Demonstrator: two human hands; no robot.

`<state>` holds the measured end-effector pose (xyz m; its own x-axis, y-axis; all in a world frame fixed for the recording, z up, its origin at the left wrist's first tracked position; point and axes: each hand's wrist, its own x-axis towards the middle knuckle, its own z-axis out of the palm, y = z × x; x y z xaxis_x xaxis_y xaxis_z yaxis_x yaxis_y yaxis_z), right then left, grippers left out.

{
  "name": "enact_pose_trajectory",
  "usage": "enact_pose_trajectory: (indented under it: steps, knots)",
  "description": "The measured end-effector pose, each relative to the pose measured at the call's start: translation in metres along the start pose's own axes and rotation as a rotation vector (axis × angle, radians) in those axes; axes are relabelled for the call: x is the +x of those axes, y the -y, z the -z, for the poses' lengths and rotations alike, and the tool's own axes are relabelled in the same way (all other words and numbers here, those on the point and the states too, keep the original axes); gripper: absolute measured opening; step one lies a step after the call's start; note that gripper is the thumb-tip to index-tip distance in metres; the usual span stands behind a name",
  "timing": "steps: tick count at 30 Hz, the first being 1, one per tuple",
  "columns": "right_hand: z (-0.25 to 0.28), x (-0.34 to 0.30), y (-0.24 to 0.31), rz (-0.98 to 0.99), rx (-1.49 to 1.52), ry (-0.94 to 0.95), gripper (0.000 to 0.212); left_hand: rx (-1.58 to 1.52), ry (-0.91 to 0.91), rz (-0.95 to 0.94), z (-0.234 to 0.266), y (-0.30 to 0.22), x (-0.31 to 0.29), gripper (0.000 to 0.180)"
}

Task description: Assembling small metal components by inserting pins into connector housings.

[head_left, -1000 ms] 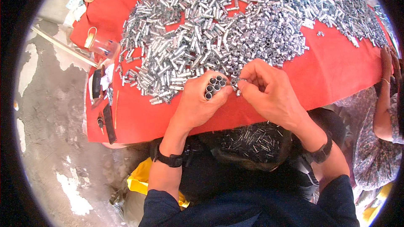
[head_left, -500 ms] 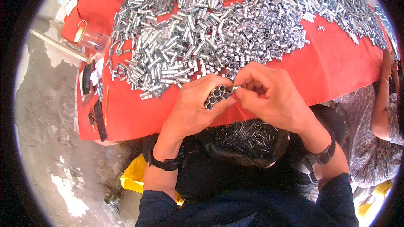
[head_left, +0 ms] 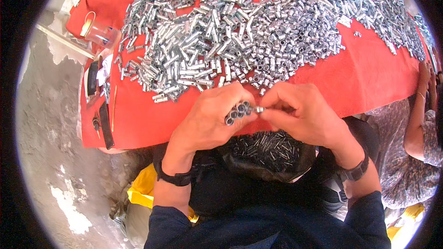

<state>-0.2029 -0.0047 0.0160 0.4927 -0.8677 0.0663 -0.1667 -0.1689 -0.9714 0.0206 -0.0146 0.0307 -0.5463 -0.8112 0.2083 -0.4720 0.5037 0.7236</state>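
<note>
My left hand [head_left: 216,115] is closed round a bundle of short metal tubes [head_left: 237,112], whose round hollow ends face me. Facing it, my right hand [head_left: 300,116] pinches a small shiny metal piece [head_left: 259,109] between thumb and fingertips. That piece sits right at the end of the bundle; whether it is inside a tube I cannot tell. Beyond my hands, long metal tubes [head_left: 189,64] lie in a heap, and short metal collars [head_left: 290,37] are piled to their right. Below my hands, a dark bag [head_left: 240,163] holds many thin metal pins [head_left: 272,150].
A red cloth [head_left: 138,124] covers the work surface. At its left stand a clear plastic jar [head_left: 101,35] and a dark flat strip [head_left: 105,127]. Another person's arm [head_left: 416,120] is at the far right. Yellow cloth or plastic [head_left: 144,186] lies low at left.
Both hands have shifted slightly, my right one a little lower. The small metal piece remains at the bundle's end, now blurred by motion. The view has moved a little.
</note>
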Motion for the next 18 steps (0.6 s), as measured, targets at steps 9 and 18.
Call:
enact_pose_trajectory:
  steps: [9, 18]
  knots:
    - [0.004, -0.013, -0.012, -0.122, 0.213, 0.455, 0.017, -0.359, 0.371, -0.087, 0.001, -0.005, -0.008, 0.017]
    - [0.001, -0.013, -0.011, -0.221, 0.422, 0.535, 0.020, -0.477, 0.367, -0.049, 0.000, 0.000, -0.008, 0.021]
